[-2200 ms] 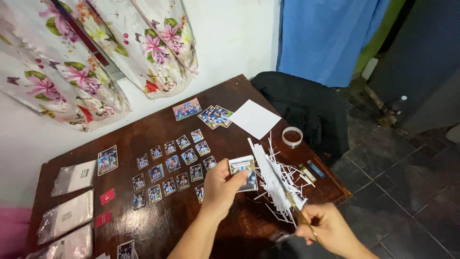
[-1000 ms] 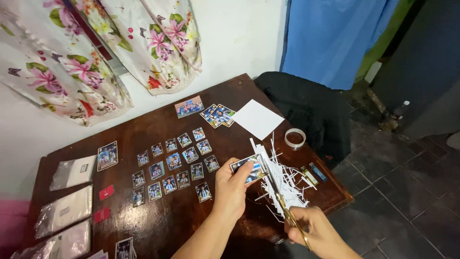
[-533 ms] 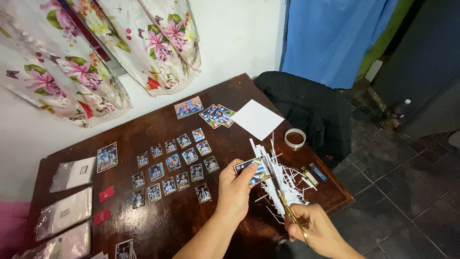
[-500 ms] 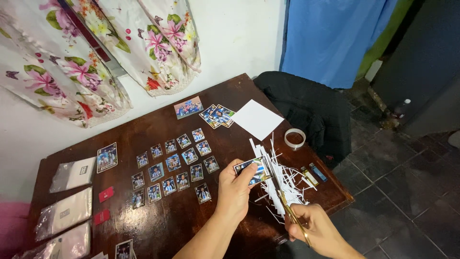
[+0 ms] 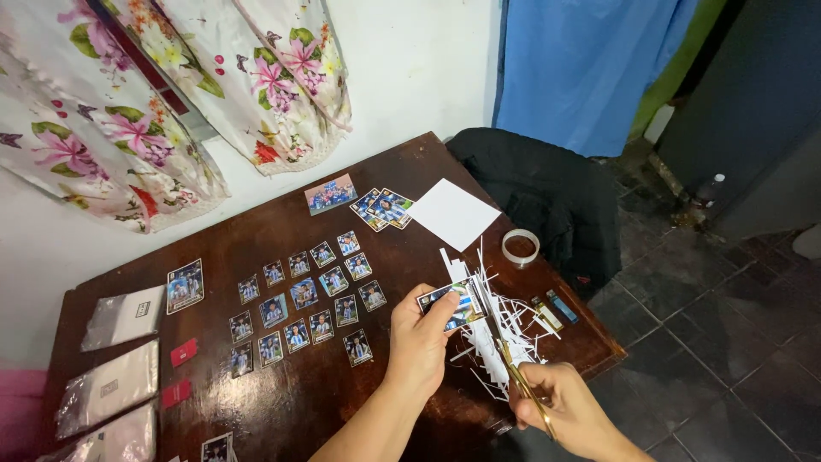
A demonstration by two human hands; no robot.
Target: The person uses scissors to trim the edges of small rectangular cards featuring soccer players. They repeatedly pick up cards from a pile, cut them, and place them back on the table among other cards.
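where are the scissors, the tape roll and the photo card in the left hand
scissors [image 5: 505, 346], head view, on the blades just above the right hand
tape roll [image 5: 520, 248], head view, on its white ring by the table's right edge
photo card [image 5: 453, 304], head view, on its printed face beside the thumb

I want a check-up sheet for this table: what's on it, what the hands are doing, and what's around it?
Surface: dark brown wooden table, glossy.
Job's things: small photo card pinched in the left hand; gold-handled scissors in the right hand, blades at the card's edge.
Clutter: rows of small cut photo cards, pile of white paper strips, white paper sheet, tape roll, clear plastic packets.
Grippers: both hands gripping.
Cables: nothing seen.
Surroundings: floral curtain, blue cloth, black fabric, dark tiled floor.
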